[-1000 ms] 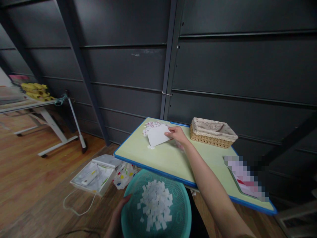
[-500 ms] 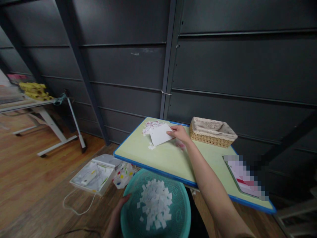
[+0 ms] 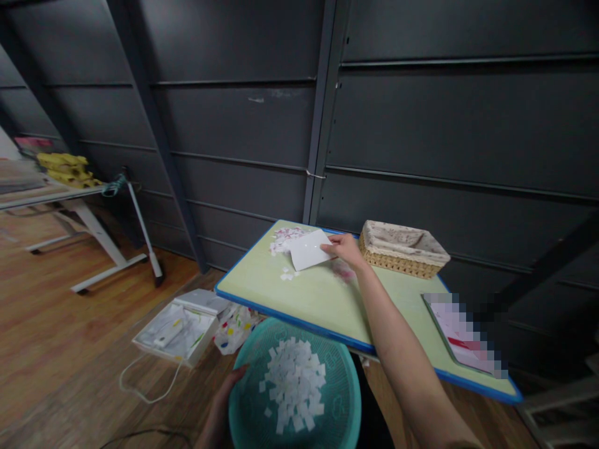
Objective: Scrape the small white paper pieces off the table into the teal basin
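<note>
Over the pale green table, my right hand (image 3: 344, 248) pinches a white card (image 3: 309, 251) by its right edge. Behind the card's left side lies a heap of small paper scraps (image 3: 285, 237), some with pink marks, partly hidden by the card. A few white paper squares (image 3: 286, 275) sit just in front of it. Low in view, my left hand (image 3: 233, 381) grips the left rim of a teal plastic basket (image 3: 344, 386). Many small white paper pieces (image 3: 297, 380) are piled inside that basket.
The blue-edged table (image 3: 262, 290) carries a lined wicker basket (image 3: 402, 249) at the back and a blurred-out flat tablet-like object (image 3: 461, 340) at right. On the floor are an open white box (image 3: 180, 330) with a cable and a dotted plastic bag (image 3: 236, 327). A dark panelled wall (image 3: 243, 125) stands behind.
My right hand has shifted slightly right with the card. More of the loose white squares in front of the card now show. My left hand and the teal basket stay in place.
</note>
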Demonstrator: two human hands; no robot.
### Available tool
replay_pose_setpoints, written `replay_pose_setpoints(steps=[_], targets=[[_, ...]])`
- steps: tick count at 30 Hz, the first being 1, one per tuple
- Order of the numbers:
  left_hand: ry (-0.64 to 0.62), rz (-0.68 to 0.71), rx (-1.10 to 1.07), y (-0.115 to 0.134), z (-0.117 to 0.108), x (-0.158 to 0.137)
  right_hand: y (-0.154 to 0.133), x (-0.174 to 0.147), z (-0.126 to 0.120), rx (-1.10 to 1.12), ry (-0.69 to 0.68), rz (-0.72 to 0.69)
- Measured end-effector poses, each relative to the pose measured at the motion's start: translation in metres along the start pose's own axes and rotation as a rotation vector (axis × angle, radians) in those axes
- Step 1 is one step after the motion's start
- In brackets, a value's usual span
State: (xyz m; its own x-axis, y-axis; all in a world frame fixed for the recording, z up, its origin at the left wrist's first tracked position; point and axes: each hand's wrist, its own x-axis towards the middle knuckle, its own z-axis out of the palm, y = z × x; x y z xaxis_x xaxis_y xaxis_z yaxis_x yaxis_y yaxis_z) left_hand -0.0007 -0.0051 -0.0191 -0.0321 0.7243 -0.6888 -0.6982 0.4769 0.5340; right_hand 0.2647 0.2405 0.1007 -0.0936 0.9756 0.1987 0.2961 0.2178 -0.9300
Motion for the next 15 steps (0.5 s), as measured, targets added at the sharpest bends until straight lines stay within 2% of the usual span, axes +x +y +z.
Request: replay_pose_setpoints(steps=[6, 10, 15], targets=[[-0.011, -0.021, 0.057, -0.001, 0.001, 0.000, 0.002, 0.000, 0.011, -0.010, -0.073, -0.056], [-0.036, -0.054, 0.050, -0.001, -0.003, 0.004, 0.007, 0.003, 0.011, -0.041, -0.029, -0.060], [-0.039, -0.015, 0.075, -0.001, -0.005, 0.005, 0.009, 0.006, 0.006, -0.088, 0.029, -0.059]])
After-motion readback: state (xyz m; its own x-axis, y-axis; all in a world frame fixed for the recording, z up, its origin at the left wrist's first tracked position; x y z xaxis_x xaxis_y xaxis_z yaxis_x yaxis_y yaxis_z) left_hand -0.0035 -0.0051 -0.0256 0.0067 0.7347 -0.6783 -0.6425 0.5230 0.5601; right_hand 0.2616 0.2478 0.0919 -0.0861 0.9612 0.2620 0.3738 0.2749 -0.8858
